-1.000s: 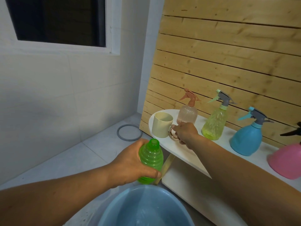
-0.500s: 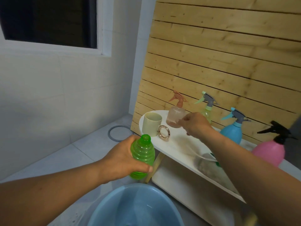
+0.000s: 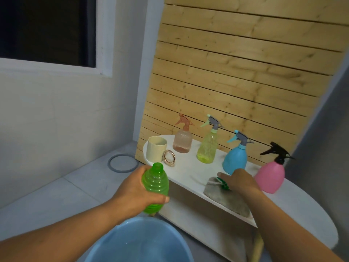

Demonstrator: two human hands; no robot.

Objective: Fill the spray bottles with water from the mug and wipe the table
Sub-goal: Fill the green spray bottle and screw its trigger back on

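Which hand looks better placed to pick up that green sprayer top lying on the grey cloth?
The right hand. It already reaches the green sprayer top on the grey cloth, while the left hand is busy holding the green bottle above the blue basin.

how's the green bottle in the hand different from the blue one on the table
The green bottle has no spray head and its neck is open; the blue bottle carries a grey and blue trigger head. The green bottle is see-through and ribbed; the blue bottle is opaque and smooth. The left hand grips the green bottle above the basin; the blue bottle stands on the white table. Both are upright.
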